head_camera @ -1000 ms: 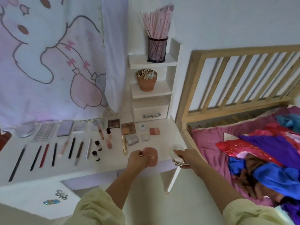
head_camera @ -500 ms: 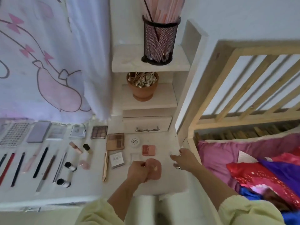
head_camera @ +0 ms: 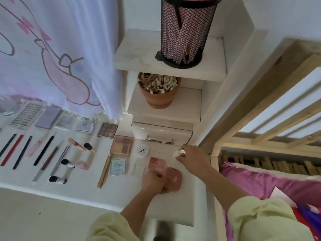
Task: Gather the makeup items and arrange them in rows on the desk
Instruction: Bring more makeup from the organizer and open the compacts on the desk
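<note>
Black and red pencils [head_camera: 22,152] are rowed at the desk's [head_camera: 78,187] left. Near the front edge a pink puff [head_camera: 175,179] is gripped by the left hand [head_camera: 153,181]. A white item [head_camera: 178,152] is pinched by the right hand [head_camera: 193,158] toward the back right corner, presumably to extend the rows.

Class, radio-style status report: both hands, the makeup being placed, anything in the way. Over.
Left hand grips pink puff at desk front. Right hand holds small white item near drawer. Nothing seen blocking.
</note>
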